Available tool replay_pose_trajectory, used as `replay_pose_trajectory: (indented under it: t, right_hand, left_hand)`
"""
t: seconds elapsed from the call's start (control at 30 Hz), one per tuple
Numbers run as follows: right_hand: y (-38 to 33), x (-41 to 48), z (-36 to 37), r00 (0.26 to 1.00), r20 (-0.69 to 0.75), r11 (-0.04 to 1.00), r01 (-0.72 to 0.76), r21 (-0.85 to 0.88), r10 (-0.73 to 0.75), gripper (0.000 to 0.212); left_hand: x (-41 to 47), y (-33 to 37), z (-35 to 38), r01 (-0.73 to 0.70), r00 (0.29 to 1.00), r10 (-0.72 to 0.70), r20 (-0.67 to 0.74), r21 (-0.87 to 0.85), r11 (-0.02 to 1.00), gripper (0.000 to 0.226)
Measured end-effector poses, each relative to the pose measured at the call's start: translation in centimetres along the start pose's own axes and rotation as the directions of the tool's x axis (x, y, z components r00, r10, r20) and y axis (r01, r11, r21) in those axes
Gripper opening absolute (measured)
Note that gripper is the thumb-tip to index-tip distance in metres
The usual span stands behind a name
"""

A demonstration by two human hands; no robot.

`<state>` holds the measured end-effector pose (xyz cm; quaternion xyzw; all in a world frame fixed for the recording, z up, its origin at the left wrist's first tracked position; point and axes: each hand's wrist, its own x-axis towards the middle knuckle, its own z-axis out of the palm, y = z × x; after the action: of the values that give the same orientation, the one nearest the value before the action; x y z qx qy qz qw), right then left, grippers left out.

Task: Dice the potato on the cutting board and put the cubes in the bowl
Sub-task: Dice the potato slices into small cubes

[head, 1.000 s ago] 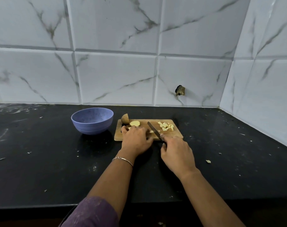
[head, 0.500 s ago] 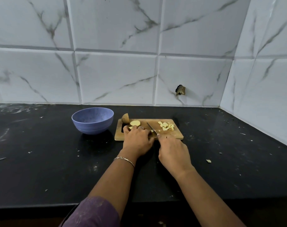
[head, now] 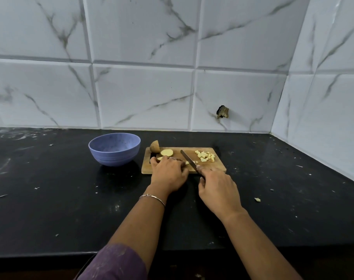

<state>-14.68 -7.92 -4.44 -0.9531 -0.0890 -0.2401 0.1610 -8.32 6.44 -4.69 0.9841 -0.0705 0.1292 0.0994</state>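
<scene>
Under the left hand point(head: 168, 171) lies a potato slice point(head: 159, 158).

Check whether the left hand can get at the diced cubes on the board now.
Probably not directly: the knife in the right hand slants across the board between the cubes and the left hand, which holds a potato piece.

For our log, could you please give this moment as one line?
left hand: holds potato piece | right hand: grips knife | cubes: on board | bowl: no cubes seen

Purple sleeve point(head: 113, 263) on left arm, thin silver bracelet point(head: 152, 197) at wrist
</scene>
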Motion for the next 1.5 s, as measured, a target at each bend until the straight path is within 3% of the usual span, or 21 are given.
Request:
replay_pose_trajectory:
  t: [0.63, 1.07, 1.3, 1.5]
  right_hand:
    - [0.2, 0.5, -0.1, 0.999, 0.044, 1.0, 0.031, -0.001, -0.031, 0.038]
    - [-0.3, 0.0, -0.2, 0.996, 0.058, 0.981, 0.081, -0.174, -0.071, 0.042]
    - [0.6, 0.0, -0.6, 0.996, -0.014, 0.996, -0.086, -0.002, 0.086, 0.041]
    - [0.2, -0.5, -1.2, 0.997, 0.036, 0.993, -0.074, 0.095, 0.071, 0.04]
  left_hand:
    - [0.1, 0.1, 0.2, -0.021, 1.0, 0.021, 0.009, 0.062, 0.998, 0.044]
    - [-0.3, 0.9, 0.2, -0.026, 0.999, 0.031, -0.035, 0.152, 0.988, 0.042]
    - [-0.2, 0.0, 0.1, 0.028, 0.999, -0.028, -0.017, 0.016, 0.999, 0.039]
    - [-0.3, -0.1, -0.1, 0.075, 0.994, -0.075, -0.085, 0.005, 0.997, 0.032]
